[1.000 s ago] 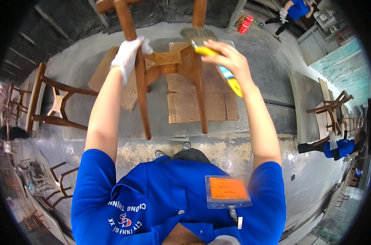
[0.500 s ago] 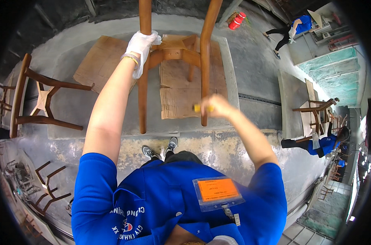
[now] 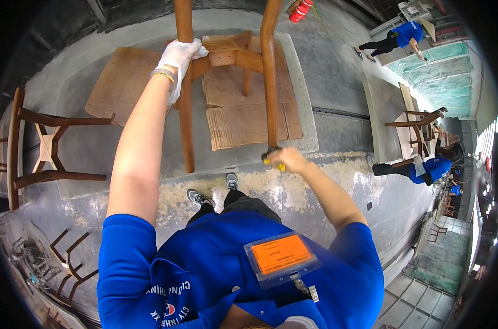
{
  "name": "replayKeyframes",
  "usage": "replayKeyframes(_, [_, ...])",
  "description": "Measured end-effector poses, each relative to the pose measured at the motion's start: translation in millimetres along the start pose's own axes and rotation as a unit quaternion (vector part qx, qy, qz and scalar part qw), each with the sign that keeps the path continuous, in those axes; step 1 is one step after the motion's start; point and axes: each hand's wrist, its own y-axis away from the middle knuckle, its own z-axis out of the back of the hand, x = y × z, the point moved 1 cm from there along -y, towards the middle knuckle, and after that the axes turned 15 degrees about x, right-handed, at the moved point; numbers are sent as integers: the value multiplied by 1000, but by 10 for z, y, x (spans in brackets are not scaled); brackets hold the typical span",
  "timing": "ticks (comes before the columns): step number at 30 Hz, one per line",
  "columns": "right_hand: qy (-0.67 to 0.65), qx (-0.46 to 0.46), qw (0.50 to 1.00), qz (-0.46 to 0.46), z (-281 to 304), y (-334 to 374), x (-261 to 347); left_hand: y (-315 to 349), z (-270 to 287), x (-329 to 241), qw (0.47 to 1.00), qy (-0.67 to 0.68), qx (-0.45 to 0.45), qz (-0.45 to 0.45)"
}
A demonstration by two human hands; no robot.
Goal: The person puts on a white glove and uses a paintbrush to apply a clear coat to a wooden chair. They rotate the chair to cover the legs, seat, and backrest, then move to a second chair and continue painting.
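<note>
A brown wooden chair frame stands in front of me on cardboard, its long legs reaching toward me. My left hand, in a white glove, is closed around the left leg high up near the crosspiece joint. My bare right hand is closed on a small yellow-and-black tool. Its dark end is at the near tip of the right leg and seems to touch it. My fingers cover most of the tool, so its exact kind is hidden.
Another chair frame lies to the left, with one more behind it. A second cardboard sheet lies beside my left arm. To the right are two people in blue shirts, a workbench with a chair frame, and red containers farther off.
My right hand has moved the tool down to the leg's tip; it was blurred beside the leg before. My left hand keeps its grip. The whole view has shifted slightly.
</note>
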Motion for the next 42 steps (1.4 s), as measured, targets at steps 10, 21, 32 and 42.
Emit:
replayKeyframes(10, [-141, -354, 918, 107, 1998, -499, -772, 39, -174, 44, 995, -16, -93, -38])
replayKeyframes(21, [-83, -217, 929, 288, 2257, -407, -1181, -152, -132, -35, 991, -31, -128, 18])
replayKeyframes(32, [53, -138, 985, 91, 691, 49, -960, -256, -147, -194, 986, -73, -139, 55])
replayKeyframes(42, [-46, -425, 868, 252, 2569, -593, -1500, -270, -217, -260, 988, -40, -139, 48])
